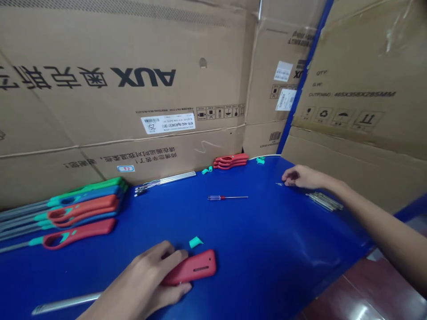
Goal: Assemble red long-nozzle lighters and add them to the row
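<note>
My left hand [147, 280] lies at the near edge of the blue table [267, 249], its fingers closed around a red lighter handle [196, 269] with a metal tube [63, 303] running out to the left. A small teal cap [195, 242] sits just beyond the handle. My right hand [300, 177] reaches far right, fingers curled in a pinch on something tiny I cannot make out, beside a bundle of thin metal tubes [324, 201].
A small screwdriver [227, 197] lies mid-table. Several long lighters with red, blue and green handles [76, 213] are stacked at the left. Red handle shells [231, 161], teal caps [207, 170] and metal tubes [167, 181] lie by the cardboard boxes [133, 89] walling the table.
</note>
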Motion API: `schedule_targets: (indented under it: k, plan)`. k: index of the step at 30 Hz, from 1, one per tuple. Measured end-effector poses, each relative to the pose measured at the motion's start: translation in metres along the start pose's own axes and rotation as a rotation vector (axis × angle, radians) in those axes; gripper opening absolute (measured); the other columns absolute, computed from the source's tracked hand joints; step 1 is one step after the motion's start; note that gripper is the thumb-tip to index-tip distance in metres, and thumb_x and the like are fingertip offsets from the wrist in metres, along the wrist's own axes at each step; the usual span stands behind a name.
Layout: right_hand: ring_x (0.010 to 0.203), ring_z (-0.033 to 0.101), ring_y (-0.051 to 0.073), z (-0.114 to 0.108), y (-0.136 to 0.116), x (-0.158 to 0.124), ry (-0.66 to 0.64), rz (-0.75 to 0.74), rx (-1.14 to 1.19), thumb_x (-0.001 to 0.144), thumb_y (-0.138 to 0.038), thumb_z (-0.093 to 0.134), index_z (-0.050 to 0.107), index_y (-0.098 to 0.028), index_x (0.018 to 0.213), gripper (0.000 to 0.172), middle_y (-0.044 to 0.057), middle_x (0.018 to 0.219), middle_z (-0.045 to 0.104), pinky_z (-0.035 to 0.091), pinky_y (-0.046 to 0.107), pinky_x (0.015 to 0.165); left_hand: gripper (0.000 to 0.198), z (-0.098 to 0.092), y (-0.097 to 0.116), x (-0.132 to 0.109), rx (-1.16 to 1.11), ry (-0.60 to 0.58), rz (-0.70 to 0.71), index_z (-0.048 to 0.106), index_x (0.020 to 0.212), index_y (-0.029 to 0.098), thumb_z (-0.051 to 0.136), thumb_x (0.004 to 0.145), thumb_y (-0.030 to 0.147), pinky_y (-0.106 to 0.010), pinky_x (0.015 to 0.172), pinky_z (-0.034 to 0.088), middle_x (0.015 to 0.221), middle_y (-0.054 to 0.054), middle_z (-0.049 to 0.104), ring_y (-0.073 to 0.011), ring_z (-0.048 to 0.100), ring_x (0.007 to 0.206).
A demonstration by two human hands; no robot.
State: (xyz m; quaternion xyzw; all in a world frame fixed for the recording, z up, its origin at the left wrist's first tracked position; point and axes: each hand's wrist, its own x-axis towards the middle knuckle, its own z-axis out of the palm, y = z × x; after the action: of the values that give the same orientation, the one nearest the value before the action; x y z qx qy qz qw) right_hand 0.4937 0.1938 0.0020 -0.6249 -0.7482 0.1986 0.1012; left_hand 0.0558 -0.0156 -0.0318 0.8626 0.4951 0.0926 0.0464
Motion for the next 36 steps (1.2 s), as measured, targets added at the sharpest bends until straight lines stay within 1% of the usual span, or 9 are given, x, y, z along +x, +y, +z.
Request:
schedule_targets:
  k: [3, 4, 10, 13, 20, 23, 26, 31, 36]
  plan:
    - [0.071, 0.065, 0.018, 0.007, -0.006, 0.005, -0.038, -0.026, -0.008, 0.062, -0.013, 0.059, 0.066, -0.019, 0.068, 0.011, 0.004, 0.073, 0.073, 0.049, 0.026, 0.067, 0.028, 0.005, -0.002, 0.007, 0.018, -0.008, 0.004, 0.069, 0.103, 0.026, 0.069, 0.079, 0.041, -0.025, 0.063, 0.051, 0.089, -0.003, 0.066, -0.0196, 0.068, 0.074]
    - [0.071, 0.064, 0.018, 0.008, -0.008, 0.007, -0.045, -0.031, -0.012, 0.062, -0.012, 0.058, 0.065, -0.019, 0.065, 0.01, 0.004, 0.073, 0.072, 0.048, 0.026, 0.067, 0.027, 0.004, -0.002, 0.009, 0.027, -0.034, -0.015, 0.069, 0.104, 0.026, 0.065, 0.082, 0.042, -0.026, 0.066, 0.051, 0.091, -0.004, 0.065, -0.0192, 0.068, 0.075]
    - [0.063, 0.059, 0.016, 0.01, -0.013, 0.009, -0.059, -0.015, -0.057, 0.065, -0.014, 0.056, 0.058, -0.019, 0.059, 0.008, 0.003, 0.065, 0.066, 0.043, 0.025, 0.06, 0.023, -0.014, 0.007, 0.019, 0.11, -0.168, -0.075, 0.069, 0.103, 0.025, 0.062, 0.087, 0.04, -0.035, 0.07, 0.051, 0.088, -0.004, 0.066, -0.0256, 0.067, 0.081]
    - [0.062, 0.057, 0.016, 0.009, -0.014, 0.007, -0.062, -0.003, -0.082, 0.068, -0.015, 0.056, 0.057, -0.018, 0.061, 0.008, 0.004, 0.066, 0.066, 0.042, 0.026, 0.06, 0.025, -0.015, 0.006, 0.015, 0.104, -0.147, -0.055, 0.069, 0.103, 0.024, 0.06, 0.088, 0.043, -0.036, 0.072, 0.05, 0.089, -0.005, 0.066, -0.0256, 0.066, 0.082]
    - [0.066, 0.059, 0.015, 0.01, -0.013, 0.013, -0.124, 0.021, -0.111, 0.075, -0.015, 0.062, 0.058, -0.018, 0.066, 0.011, 0.004, 0.07, 0.067, 0.045, 0.024, 0.063, 0.024, -0.004, 0.0, 0.003, 0.033, -0.016, -0.019, 0.069, 0.097, 0.023, 0.059, 0.088, 0.043, -0.034, 0.075, 0.047, 0.088, -0.004, 0.063, -0.0227, 0.06, 0.082]
    - [0.067, 0.058, 0.013, 0.013, -0.009, 0.013, -0.144, 0.031, -0.14, 0.085, -0.024, 0.063, 0.058, -0.016, 0.071, 0.017, 0.001, 0.073, 0.064, 0.047, 0.026, 0.066, 0.025, -0.003, 0.0, 0.0, 0.002, 0.026, -0.02, 0.068, 0.095, 0.023, 0.055, 0.091, 0.044, -0.036, 0.079, 0.046, 0.09, -0.005, 0.062, -0.0224, 0.058, 0.084]
    - [0.065, 0.056, 0.011, 0.015, -0.007, 0.01, -0.13, 0.038, -0.152, 0.091, -0.035, 0.059, 0.059, -0.015, 0.076, 0.025, -0.001, 0.074, 0.061, 0.048, 0.027, 0.064, 0.03, -0.004, -0.001, -0.003, -0.016, 0.031, -0.007, 0.067, 0.107, 0.023, 0.05, 0.093, 0.045, -0.039, 0.085, 0.046, 0.094, -0.005, 0.061, -0.0223, 0.058, 0.087]
    - [0.056, 0.05, 0.013, 0.014, -0.01, -0.002, -0.062, 0.022, -0.078, 0.077, -0.027, 0.06, 0.052, -0.019, 0.063, 0.018, 0.001, 0.062, 0.059, 0.042, 0.025, 0.055, 0.037, -0.008, -0.004, -0.006, -0.032, 0.015, 0.022, 0.062, 0.122, 0.024, 0.047, 0.095, 0.045, -0.042, 0.093, 0.044, 0.097, -0.006, 0.059, -0.0223, 0.058, 0.092]
    - [0.06, 0.057, 0.015, 0.001, -0.023, -0.014, -0.05, -0.016, 0.048, 0.074, -0.027, 0.055, 0.054, -0.02, 0.069, 0.009, 0.004, 0.066, 0.062, 0.048, 0.026, 0.058, 0.037, -0.01, -0.002, -0.004, -0.035, -0.04, 0.008, 0.063, 0.12, 0.022, 0.046, 0.096, 0.044, -0.042, 0.091, 0.046, 0.098, -0.008, 0.058, -0.024, 0.058, 0.094]
